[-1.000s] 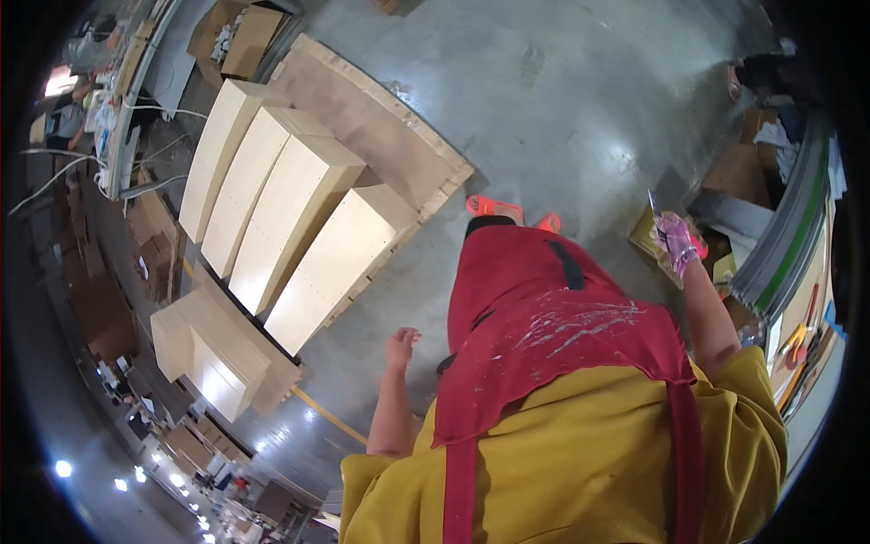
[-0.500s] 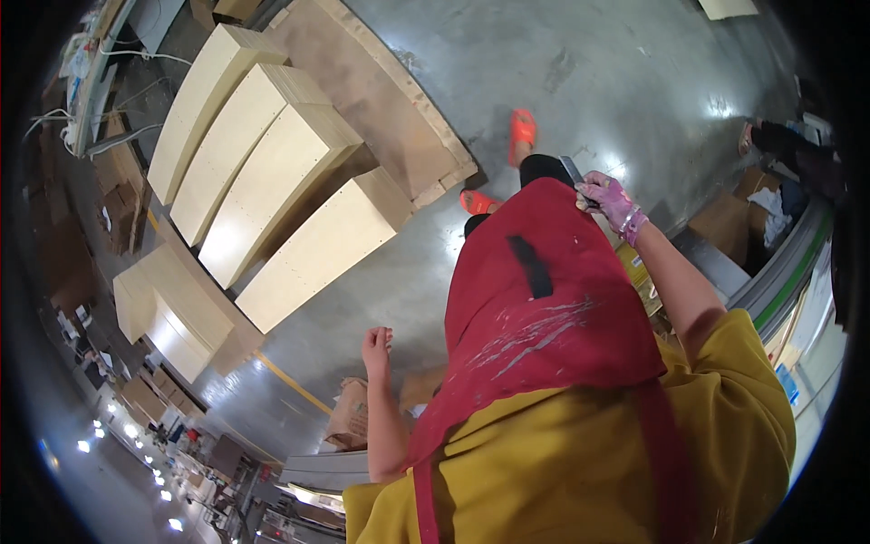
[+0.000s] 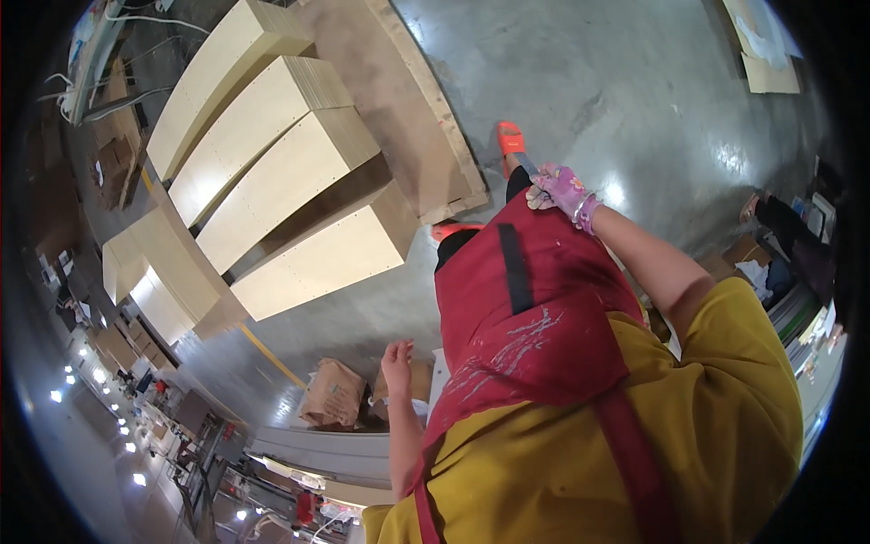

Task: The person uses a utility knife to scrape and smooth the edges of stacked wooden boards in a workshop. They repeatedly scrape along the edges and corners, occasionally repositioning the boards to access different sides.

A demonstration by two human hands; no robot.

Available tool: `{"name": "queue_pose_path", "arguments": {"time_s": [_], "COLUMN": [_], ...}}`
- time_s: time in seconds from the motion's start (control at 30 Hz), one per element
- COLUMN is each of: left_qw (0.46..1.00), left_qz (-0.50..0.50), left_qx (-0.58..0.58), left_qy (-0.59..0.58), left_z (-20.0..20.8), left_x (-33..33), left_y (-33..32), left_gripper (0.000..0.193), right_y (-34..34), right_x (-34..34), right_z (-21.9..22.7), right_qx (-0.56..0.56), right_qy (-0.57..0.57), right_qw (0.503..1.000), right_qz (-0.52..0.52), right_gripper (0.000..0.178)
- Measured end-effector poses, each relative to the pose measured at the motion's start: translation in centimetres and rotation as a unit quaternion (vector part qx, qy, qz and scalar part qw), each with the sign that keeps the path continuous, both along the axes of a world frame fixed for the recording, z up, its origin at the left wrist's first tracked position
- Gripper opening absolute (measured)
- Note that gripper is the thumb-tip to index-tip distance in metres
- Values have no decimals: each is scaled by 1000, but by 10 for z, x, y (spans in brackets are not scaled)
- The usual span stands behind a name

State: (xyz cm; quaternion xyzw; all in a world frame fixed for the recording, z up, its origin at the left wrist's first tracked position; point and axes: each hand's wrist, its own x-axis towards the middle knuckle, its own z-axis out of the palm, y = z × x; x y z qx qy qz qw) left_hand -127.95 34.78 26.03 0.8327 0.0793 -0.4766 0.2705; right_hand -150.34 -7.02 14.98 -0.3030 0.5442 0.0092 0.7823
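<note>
The right hand (image 3: 562, 190), in a pink flower-patterned fabric glove, sits at about one o'clock from the picture's middle, just above the top edge of the paint-streaked red apron (image 3: 530, 317). Its fingers are curled shut around a slim grey tool or handle (image 3: 526, 164) whose short visible end pokes out toward eleven o'clock; what kind of tool it is cannot be told, as the glove hides most of it. The forearm runs back toward four o'clock to the yellow shirt sleeve (image 3: 725, 381), elbow bent, wrist raised ahead of the body; judged from that pose, the tool is carried clear of the apron and legs.

The bare left hand (image 3: 396, 355) hangs at about seven o'clock, fingers loosely spread and pointing up in the picture, holding nothing and touching nothing. The arm drops straight beside the hip. Nearest to it, at its nine o'clock, is a crumpled brown paper sack (image 3: 333, 393) on the floor.

Two orange slip-on sandals (image 3: 509, 139) show at twelve o'clock on the grey polished concrete floor (image 3: 616, 82). At ten o'clock, long pale plywood box panels (image 3: 272, 172) lie side by side on a flat wooden pallet board (image 3: 408, 109), probably stacked so to keep them off the floor. Flat cardboard sheets (image 3: 770, 72) lie at two o'clock.
</note>
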Motion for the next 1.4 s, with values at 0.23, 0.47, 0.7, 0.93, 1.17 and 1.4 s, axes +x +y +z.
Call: {"name": "queue_pose_path", "arguments": {"time_s": [0.23,0.47,0.7,0.93,1.17,1.4], "left_qw": [991,990,958,826,772,724], "left_qz": [-125,-47,230,523,576,596], "left_qx": [23,-70,-157,-188,-234,-292], "left_qy": [-38,-109,70,89,133,187], "left_z": [-16,-27,-174,-384,-388,-356], "left_x": [69,186,178,181,209,206], "left_y": [-23,-104,-217,-281,-292,-287], "left_gripper": [25,23,27,31,32,35], "right_y": [16,69,95,56,85,69], "right_x": [48,121,145,124,102,133], "right_z": [-10,-71,-217,-265,-301,-279], "right_qx": [35,8,118,252,323,279], "right_qy": [42,25,39,140,104,133], "right_qw": [998,1000,991,957,940,951], "right_qz": [20,-14,57,30,-22,4], "right_gripper": [16,7,15,10,7,7]}}
